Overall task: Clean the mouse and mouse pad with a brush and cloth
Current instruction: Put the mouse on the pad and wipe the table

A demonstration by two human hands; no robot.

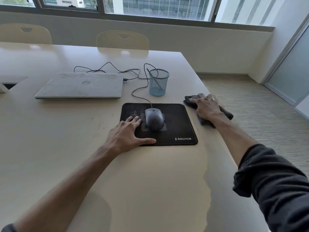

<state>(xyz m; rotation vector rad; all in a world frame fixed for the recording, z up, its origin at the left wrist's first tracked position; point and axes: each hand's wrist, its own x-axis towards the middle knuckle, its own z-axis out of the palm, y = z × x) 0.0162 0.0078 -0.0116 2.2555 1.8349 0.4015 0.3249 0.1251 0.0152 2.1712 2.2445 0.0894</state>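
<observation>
Head view: the left hand (128, 133) lies flat on the mouse pad (177, 131), fingers straight, fingertips just beside the mouse (154, 118) without gripping it. The right hand (206, 107) presses flat on the dark cloth (225, 113), which sits at the table (66, 148) edge, to the right of the pad; its fingers look spread rather than curled round the fabric.

Hazards, as judged from this layout:
- The cloth overhangs the table edge; a sideways drag may drop it to the floor.
- The mouse cable (138, 96) runs close past the mesh pen cup (158, 82); lifting the mouse sharply may tip the cup.
- The brush appears to stand in that cup; this cannot be confirmed.

The mouse rests near the pad's centre, between both hands.
</observation>
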